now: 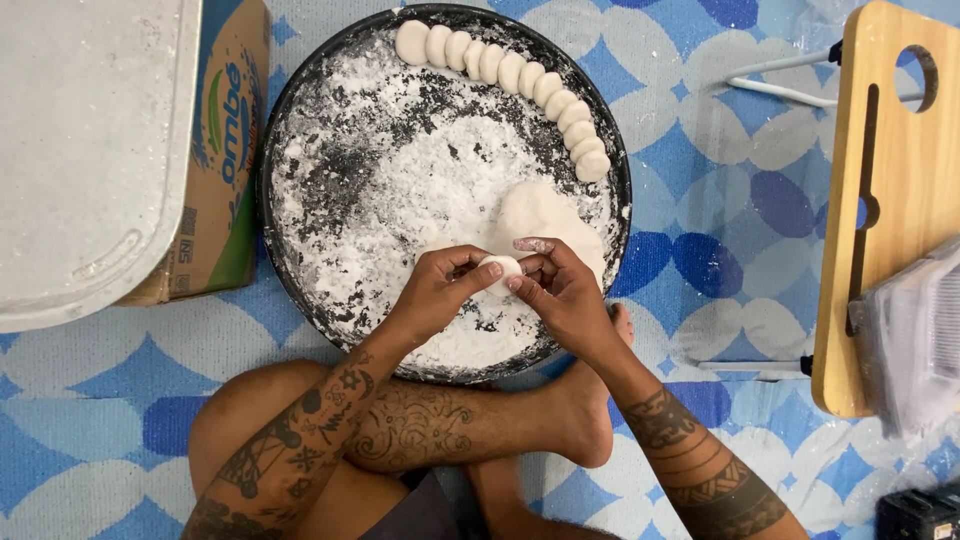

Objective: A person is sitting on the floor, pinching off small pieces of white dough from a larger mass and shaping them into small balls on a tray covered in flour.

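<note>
A small white dough piece [501,268] is pinched between the fingertips of my left hand [440,290] and my right hand [560,290], just above the near side of a round black tray [300,110] dusted with white flour. A larger lump of white dough [545,215] lies in the flour right behind my right hand. Several shaped dough discs [520,75] stand in a curved row along the tray's far right rim. Both hands are floury at the fingertips.
A floury white board [85,150] rests on a cardboard box [225,160] at the left. A wooden folding table [890,200] with a clear plastic packet [915,330] stands at the right. My crossed legs [430,425] lie on a blue patterned mat [720,250].
</note>
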